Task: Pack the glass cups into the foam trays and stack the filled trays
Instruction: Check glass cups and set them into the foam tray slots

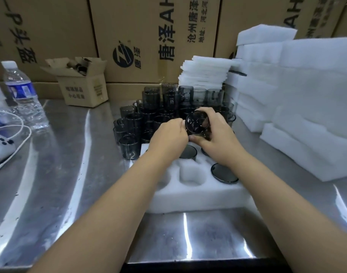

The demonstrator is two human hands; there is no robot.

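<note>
Nearest me, the white foam tray with round pockets (198, 196) holds two dark seated cups (224, 173). Above the tray's far edge my right hand (218, 138) wraps the smoky grey glass cup (197, 123), thumb beneath and fingers over. My left hand (168, 136) has curled fingertips at the cup's left edge; I cannot tell whether they grip. If this slick glass slips it could crack against the seated cups. The cup lies tipped, one round end facing me. Its long axis runs towards the crowd of standing grey cups (149, 107) beyond the tray.
</note>
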